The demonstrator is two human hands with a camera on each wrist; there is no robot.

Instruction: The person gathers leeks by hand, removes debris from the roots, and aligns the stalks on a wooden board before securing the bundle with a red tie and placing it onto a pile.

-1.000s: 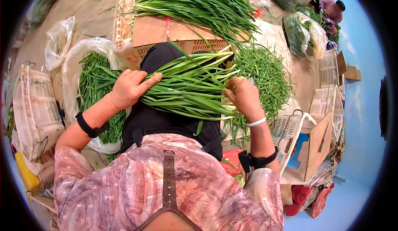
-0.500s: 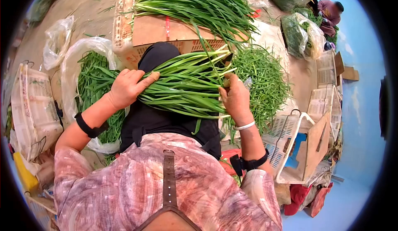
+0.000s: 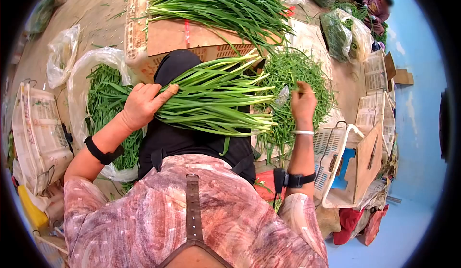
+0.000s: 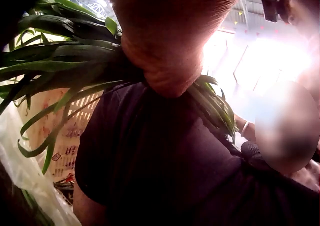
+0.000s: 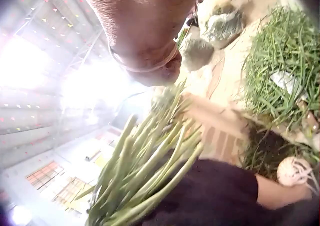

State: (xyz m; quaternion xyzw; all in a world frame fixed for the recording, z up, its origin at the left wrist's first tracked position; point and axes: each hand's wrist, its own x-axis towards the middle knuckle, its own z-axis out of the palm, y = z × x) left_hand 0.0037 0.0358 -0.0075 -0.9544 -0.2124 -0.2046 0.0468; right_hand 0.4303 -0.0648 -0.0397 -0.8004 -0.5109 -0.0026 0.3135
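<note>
In the head view, my left hand (image 3: pixel 144 105) grips a bunch of long green leafy stalks (image 3: pixel 213 92) near its left part, thumb on top. The bunch lies across the dark-clad lap, pale ends fanned to the right. My right hand (image 3: pixel 303 105) is right of those ends, over a loose heap of green leaves (image 3: pixel 285 71); its fingers are loosely bent, with nothing seen in them. In the left wrist view, dark leaves (image 4: pixel 55 61) spread from the left hand (image 4: pixel 165 61). The right wrist view shows the pale stalk ends (image 5: pixel 150 161) below the right hand (image 5: pixel 155 68), its fingers mostly hidden.
Another bunch (image 3: pixel 216 8) lies on cardboard (image 3: pixel 165 36) over a crate ahead. An open plastic bag (image 3: pixel 79 87) holding greens stands left. Crates flank both sides, including a white one (image 3: pixel 326 169) on the right. Another person (image 3: pixel 377 7) sits at the far right.
My right hand has moved away from the stalk ends to the right. The long leaf that crossed the bunch at that hand is gone from there. My left hand keeps its grip.
</note>
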